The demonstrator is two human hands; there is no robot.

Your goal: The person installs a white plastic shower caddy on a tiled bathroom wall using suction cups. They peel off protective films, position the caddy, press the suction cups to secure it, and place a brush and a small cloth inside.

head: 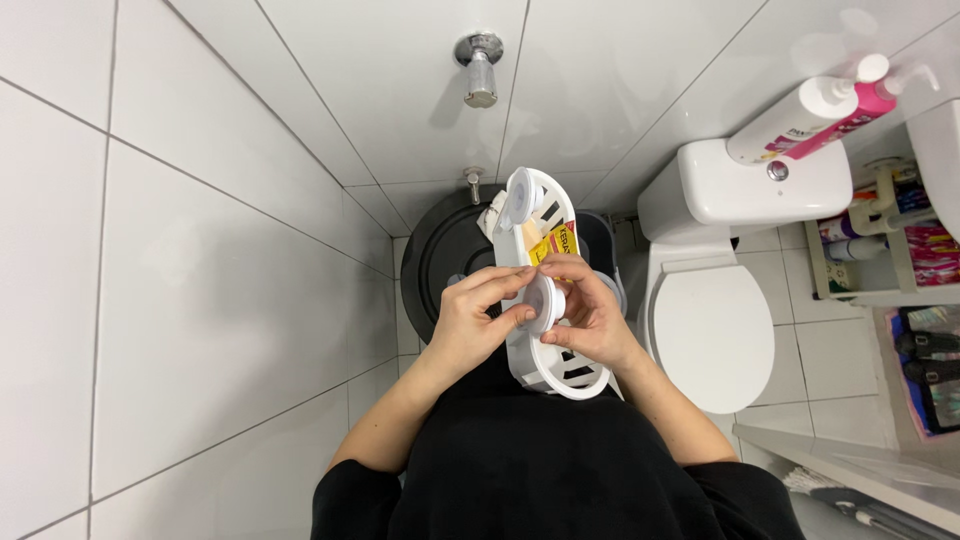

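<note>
Both hands, left hand (475,320) and right hand (590,315), are being closed around a white suction-cup caddy (545,365). Its lower suction cup (541,302) is being pinched by the fingers, above a black bin (440,260).

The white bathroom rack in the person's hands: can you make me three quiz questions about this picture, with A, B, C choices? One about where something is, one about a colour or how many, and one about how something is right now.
1. Where are the two pump bottles?
A. On the floor
B. On top of the toilet tank
C. Inside the black bucket

2. How many round suction cups show on the white rack?
A. Two
B. Five
C. None

3. How is the toilet lid?
A. Open
B. Missing
C. Closed

Answers:
1. B, the white pump bottle and the pink pump bottle lie on the toilet tank.
2. A, one suction cup sits near the top of the white rack, and a second suction cup is pinched by the left hand and right hand.
3. C, the toilet lid lies flat over the bowl.
</note>
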